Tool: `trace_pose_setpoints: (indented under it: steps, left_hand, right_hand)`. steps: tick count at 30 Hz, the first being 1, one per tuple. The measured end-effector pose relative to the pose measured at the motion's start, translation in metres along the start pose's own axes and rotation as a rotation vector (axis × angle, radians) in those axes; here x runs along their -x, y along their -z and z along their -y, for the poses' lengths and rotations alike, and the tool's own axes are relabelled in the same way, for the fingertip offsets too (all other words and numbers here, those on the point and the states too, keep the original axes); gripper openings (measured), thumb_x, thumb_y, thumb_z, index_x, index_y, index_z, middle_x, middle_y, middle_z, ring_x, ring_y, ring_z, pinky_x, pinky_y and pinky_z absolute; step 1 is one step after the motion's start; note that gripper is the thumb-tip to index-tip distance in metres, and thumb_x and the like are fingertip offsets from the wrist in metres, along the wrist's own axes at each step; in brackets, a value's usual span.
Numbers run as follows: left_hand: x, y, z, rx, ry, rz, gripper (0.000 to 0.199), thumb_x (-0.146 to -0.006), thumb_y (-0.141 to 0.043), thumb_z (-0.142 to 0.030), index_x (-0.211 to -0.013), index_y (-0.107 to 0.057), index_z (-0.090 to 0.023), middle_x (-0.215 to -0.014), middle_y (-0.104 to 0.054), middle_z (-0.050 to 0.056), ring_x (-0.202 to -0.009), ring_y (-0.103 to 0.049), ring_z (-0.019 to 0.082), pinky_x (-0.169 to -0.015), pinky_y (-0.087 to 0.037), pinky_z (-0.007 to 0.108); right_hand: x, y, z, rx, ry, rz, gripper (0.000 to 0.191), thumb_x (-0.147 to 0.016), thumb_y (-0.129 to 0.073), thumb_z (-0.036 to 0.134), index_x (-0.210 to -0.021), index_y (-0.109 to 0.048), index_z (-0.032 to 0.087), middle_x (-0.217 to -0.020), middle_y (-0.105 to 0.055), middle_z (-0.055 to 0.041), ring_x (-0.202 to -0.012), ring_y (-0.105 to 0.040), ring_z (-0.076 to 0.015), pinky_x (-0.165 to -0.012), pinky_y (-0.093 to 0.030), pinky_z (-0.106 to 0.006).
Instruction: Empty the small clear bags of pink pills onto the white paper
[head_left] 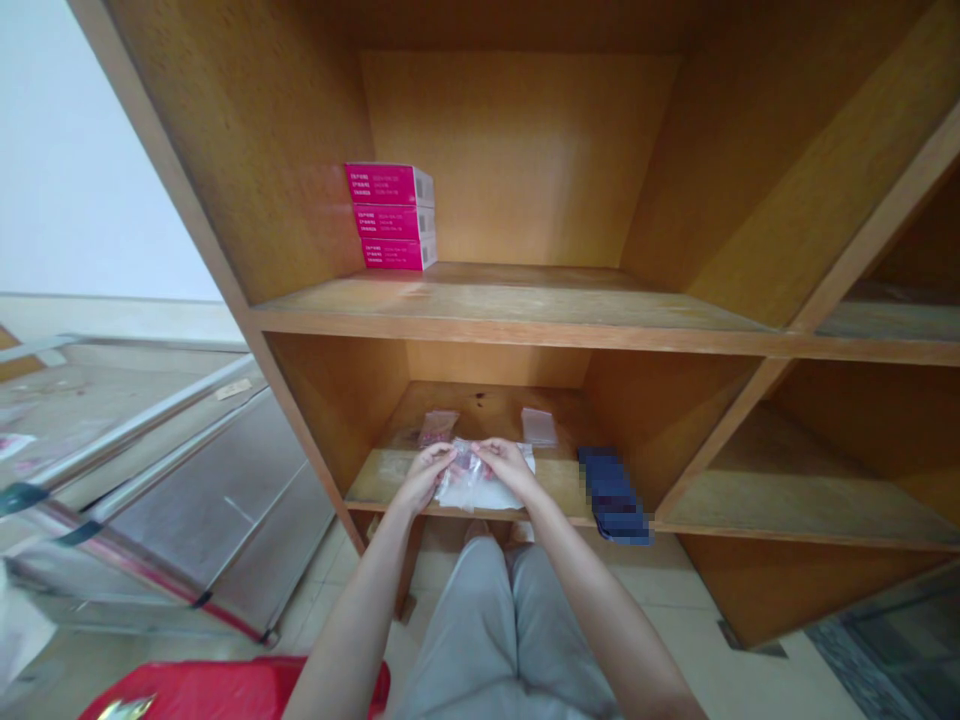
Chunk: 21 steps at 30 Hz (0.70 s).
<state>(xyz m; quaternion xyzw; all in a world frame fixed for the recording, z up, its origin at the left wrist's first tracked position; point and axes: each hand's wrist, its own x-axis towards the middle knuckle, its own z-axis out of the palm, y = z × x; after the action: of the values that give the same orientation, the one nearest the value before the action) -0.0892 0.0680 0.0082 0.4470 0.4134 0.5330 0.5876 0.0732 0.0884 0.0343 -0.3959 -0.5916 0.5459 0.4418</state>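
My left hand (424, 476) and my right hand (507, 467) meet above the lower wooden shelf (480, 405). Their fingers pinch the top of a clear plastic bag (472, 484), which holds something small and pinkish. The bag's lower part rests near the shelf's front edge. Behind my hands lie a pink-tinted small plastic packet (439, 427) and a pale flat packet (538, 427), both apart from my fingers. To the right of my right hand lies a dark blue item (613, 495), too blurred to name, hanging over the shelf's front edge.
Three stacked magenta boxes (390, 216) stand on the upper wooden shelf (510, 300). Wooden dividers flank the lower compartment. A metal-framed folding table (180, 480) leans at the left, and a red object (240, 692) sits low near my grey-trousered legs.
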Motion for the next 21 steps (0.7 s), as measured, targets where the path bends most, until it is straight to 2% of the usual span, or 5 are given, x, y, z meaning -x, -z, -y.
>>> trace_pose_setpoints:
  steps: [3,6,11,21]
  left_hand:
    - [0.0006,-0.0003,-0.0013,0.022,-0.006,0.010,0.032,-0.066,-0.065,-0.038,-0.086,-0.052,-0.016,-0.058,-0.063,0.000,-0.045,-0.057,0.011,-0.045,-0.044,0.020]
    - [0.0003,-0.0007,-0.0013,0.067,-0.007,0.004,0.029,-0.066,-0.065,-0.037,-0.083,-0.052,-0.017,-0.056,-0.061,-0.002,-0.045,-0.056,0.010,-0.045,-0.044,0.019]
    - [-0.0026,0.0008,0.0023,0.095,0.011,-0.038,0.027,-0.065,-0.066,-0.036,-0.077,-0.053,-0.016,-0.053,-0.056,-0.004,-0.041,-0.053,0.008,-0.042,-0.042,0.018]
    - [-0.0037,0.0024,0.0047,0.092,0.006,-0.058,0.022,-0.063,-0.067,-0.030,-0.073,-0.055,-0.013,-0.058,-0.059,0.000,-0.047,-0.057,0.010,-0.045,-0.044,0.019]
  right_hand:
    - [0.0037,0.0023,-0.0039,-0.054,-0.012,-0.039,0.028,-0.064,-0.061,0.043,-0.058,-0.054,0.016,-0.043,-0.048,0.0046,-0.040,-0.044,-0.0083,-0.041,-0.033,-0.019]
    - [0.0068,0.0036,-0.0035,-0.078,-0.016,-0.084,0.025,-0.065,-0.060,0.041,-0.058,-0.054,0.017,-0.042,-0.048,0.0052,-0.039,-0.043,-0.0082,-0.040,-0.032,-0.019]
    - [0.0094,0.0044,0.0003,-0.069,0.002,-0.056,0.025,-0.066,-0.059,0.040,-0.057,-0.054,0.018,-0.045,-0.050,0.0043,-0.040,-0.043,-0.0081,-0.041,-0.033,-0.019]
    - [0.0077,0.0070,-0.0087,-0.050,0.075,-0.066,0.027,-0.068,-0.057,0.041,-0.055,-0.055,0.017,-0.042,-0.047,0.0051,-0.039,-0.040,-0.0082,-0.042,-0.030,-0.020]
